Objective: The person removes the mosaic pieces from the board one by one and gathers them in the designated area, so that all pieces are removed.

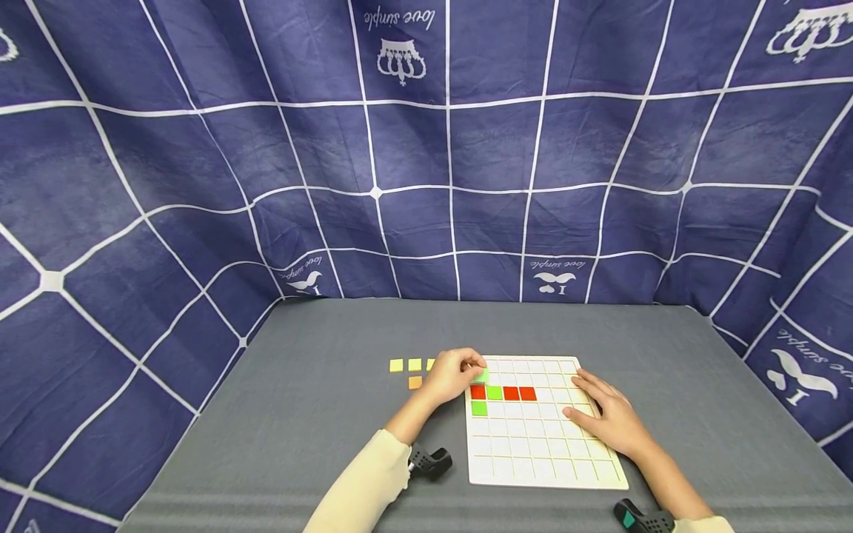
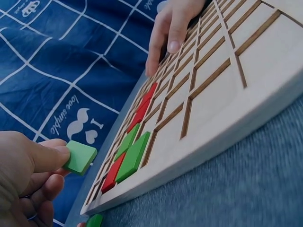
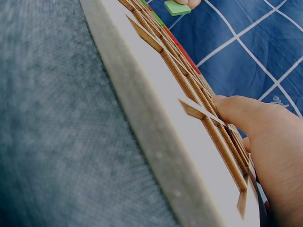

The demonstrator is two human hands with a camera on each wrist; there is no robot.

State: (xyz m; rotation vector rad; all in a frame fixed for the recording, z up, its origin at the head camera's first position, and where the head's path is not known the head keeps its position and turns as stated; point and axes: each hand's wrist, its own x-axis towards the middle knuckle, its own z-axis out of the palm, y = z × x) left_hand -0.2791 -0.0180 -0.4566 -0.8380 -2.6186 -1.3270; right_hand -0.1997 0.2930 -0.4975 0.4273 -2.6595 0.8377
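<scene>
My left hand (image 1: 448, 379) pinches a light green square tile (image 2: 80, 157) between thumb and fingertips, above the left side of the white grid board (image 1: 546, 448). In the board's squares lie a row of a red tile (image 1: 477, 392), a green tile (image 1: 494, 392) and two more red tiles (image 1: 519, 394). Another green tile (image 1: 479, 408) sits nearer me, at the row's left end. At the bottom of the left wrist view, part of a further green piece (image 2: 94, 221) shows below my hand. My right hand (image 1: 609, 420) rests on the board's right edge, fingers extended and thumb over the grid.
Left of the board, yellow tiles (image 1: 396, 365) lie in a row on the grey table (image 1: 320, 385), partly hidden by my left hand. An orange tile (image 1: 415, 382) lies just nearer. A blue white-lined curtain (image 1: 413, 148) hangs behind and at both sides.
</scene>
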